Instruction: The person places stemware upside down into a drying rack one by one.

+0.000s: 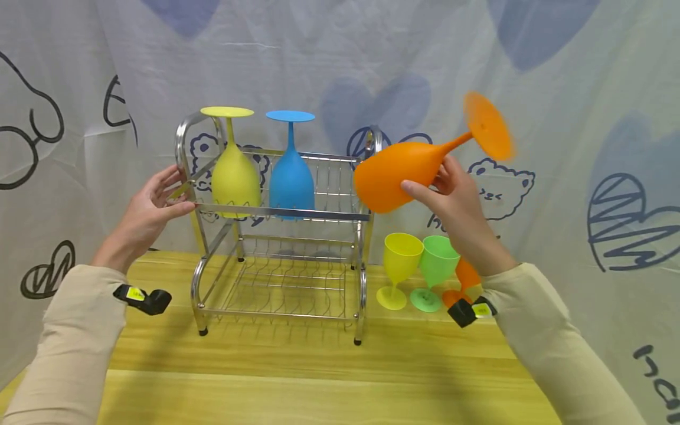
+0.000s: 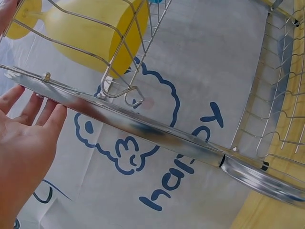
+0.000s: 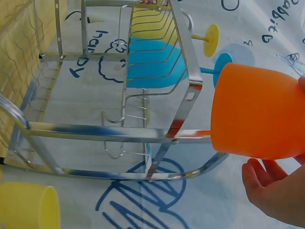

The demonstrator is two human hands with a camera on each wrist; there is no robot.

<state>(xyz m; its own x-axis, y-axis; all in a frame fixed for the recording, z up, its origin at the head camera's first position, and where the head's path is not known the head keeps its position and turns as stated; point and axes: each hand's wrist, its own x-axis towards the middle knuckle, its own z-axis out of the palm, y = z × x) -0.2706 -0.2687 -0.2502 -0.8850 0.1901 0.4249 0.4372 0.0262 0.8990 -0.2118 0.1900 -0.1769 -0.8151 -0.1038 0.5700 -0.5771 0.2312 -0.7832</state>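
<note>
At two o'clock from the chrome wire rack [image 1: 334, 215], right hand [image 1: 461, 203] grips orange plastic goblet [image 1: 395, 171], mouth toward eight; left hand [image 1: 143, 209] pinches rack.

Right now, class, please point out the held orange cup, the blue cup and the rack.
Held orange cup [image 1: 395, 170], head view: its bowl.
Blue cup [image 1: 291, 180], head view: its bowl.
Rack [image 1: 340, 216], head view: upper front rail.

Patterned curtains [image 1: 297, 47] around a wooden table [image 1: 319, 366] suggest a makeshift booth.

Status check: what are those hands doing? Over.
Right hand: holding tilted orange goblet aloft. Left hand: holding rack, left side. Upper tier partly taken: upturned yellow goblet, blue goblet.
</note>
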